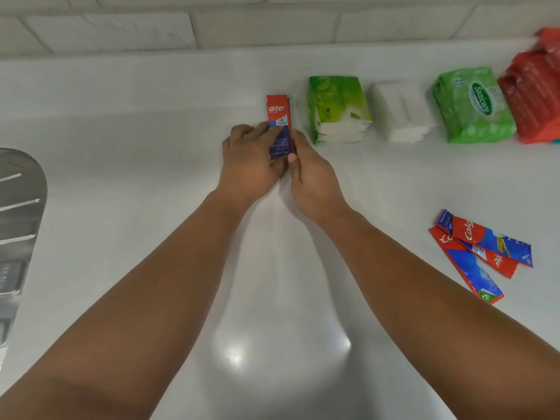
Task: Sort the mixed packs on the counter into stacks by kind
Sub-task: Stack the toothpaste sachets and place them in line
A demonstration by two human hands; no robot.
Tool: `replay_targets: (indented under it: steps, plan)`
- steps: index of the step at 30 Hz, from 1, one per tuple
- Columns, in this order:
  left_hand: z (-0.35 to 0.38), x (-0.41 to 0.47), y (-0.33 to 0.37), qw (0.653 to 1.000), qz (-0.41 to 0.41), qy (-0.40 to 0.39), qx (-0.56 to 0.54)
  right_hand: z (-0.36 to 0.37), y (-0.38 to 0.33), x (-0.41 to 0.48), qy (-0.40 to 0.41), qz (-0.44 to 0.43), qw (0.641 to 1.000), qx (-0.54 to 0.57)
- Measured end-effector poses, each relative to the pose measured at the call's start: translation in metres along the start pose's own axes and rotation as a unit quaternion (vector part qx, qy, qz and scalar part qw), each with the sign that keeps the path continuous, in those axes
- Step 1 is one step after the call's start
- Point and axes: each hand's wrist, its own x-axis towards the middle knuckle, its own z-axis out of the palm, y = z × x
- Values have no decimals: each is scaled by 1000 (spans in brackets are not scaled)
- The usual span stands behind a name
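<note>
Sachets: the Colgate sachet stack (280, 116) lies on the bench (151, 116) just above centre, toward 12 o'clock. I see both hands closed on it. The left hand (248, 159) curls over its left edge, and the right hand (312, 177) pinches the right edge and lower end. Legible: "ate", "Cavity".

My judgement is that these are thin, light, limp, slick sachets that are likely to slide apart, so I would hold them by the long edges and square them.

Loose Colgate sachets (478, 250) lie at 4 o'clock, with "Colg" readable. The Sanicare wipes pack (472, 107) sits at 2 o'clock, marked "15".
</note>
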Motion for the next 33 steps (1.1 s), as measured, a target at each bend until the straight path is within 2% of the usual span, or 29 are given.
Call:
replay_targets:
  steps: [12, 17, 21, 28, 33]
  plan:
    - [-6, -3, 3, 998, -26, -30, -42, 3, -1, -3, 8, 14, 1000, -14]
    - [-3, -29, 13, 998, -32, 4, -58, -12, -1, -45, 52, 16, 998, 10]
    - [-9, -71, 52, 991, -51, 65, -102, -27, 5, -91, 51, 30, 998, 22]
    - [-7, -112, 144, 983, -85, -24, -162, -112, 20, -132, 71, 62, 995, 32]
    - [11, -110, 213, 987, -27, -67, -146, -191, 61, -155, 87, 72, 992, -53]
